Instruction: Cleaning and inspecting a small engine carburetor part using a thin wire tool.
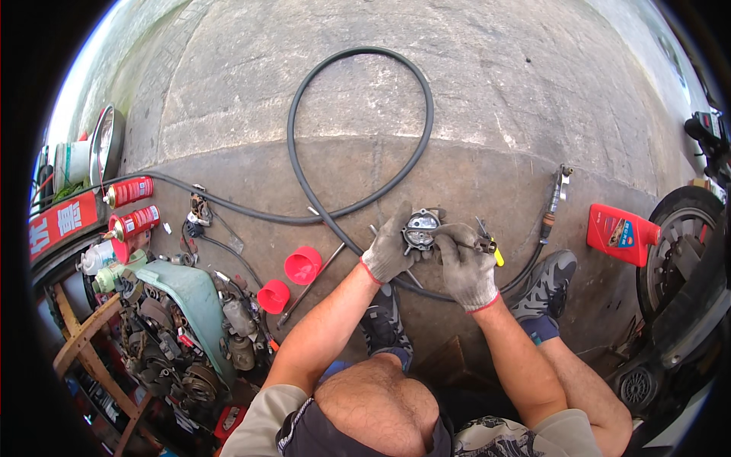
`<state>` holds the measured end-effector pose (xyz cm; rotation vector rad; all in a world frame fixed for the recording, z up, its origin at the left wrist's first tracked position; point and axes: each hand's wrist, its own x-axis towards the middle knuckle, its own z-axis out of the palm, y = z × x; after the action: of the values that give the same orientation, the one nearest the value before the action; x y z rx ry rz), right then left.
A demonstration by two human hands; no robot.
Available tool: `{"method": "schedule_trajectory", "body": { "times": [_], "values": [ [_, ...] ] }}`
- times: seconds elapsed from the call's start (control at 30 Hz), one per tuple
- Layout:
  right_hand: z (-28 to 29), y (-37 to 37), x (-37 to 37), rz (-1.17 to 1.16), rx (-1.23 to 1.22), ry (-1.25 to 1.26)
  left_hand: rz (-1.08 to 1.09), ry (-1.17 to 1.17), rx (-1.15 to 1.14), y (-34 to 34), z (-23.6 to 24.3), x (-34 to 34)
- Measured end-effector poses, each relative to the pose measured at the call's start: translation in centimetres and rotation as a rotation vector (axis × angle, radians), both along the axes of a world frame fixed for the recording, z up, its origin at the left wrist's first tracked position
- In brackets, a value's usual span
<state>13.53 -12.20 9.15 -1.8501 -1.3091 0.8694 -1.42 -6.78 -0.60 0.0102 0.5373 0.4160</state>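
Observation:
My left hand [391, 247], in a grey knitted glove with a red cuff, is closed around a small silver carburetor [421, 228] with its hollow side facing up. My right hand [466, 268], gloved alike, has its fingertips against the carburetor's right side. A dark tool with a round end [485, 246] sticks out of the right hand's grip; its kind is partly hidden by the fingers. Just beyond that hand shows a yellow handle [499, 254]; whether it lies on the floor I cannot tell.
A black hose [429, 99] loops over the concrete, ending at an air gun [558, 199]. Two red cups [303, 264] and a metal rod [311, 286] lie left. A teal bin [186, 305] of old parts, red spray cans [129, 190], a red oil bottle [620, 234] and a wheel [678, 244] flank me.

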Motion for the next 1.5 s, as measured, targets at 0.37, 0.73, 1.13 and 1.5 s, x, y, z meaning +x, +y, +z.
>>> {"method": "schedule_trajectory", "body": {
  "times": [0.37, 0.73, 1.13, 1.5],
  "values": [
    [0.1, 0.2, 0.2, -0.042, 0.012, 0.049, 0.006, -0.065, -0.011, 0.2, 0.3, -0.1],
    [0.6, 0.2, 0.1, 0.009, 0.07, 0.031, 0.046, -0.035, -0.062, 0.0, -0.2, 0.0],
    [0.4, 0.5, -0.1, 0.09, 0.057, -0.087, 0.007, 0.007, 0.026, 0.0, 0.6, -0.1],
    [1.5, 0.5, 0.0, -0.046, 0.017, 0.088, 0.028, -0.084, 0.024, 0.2, 0.3, -0.1]
  ]
}}
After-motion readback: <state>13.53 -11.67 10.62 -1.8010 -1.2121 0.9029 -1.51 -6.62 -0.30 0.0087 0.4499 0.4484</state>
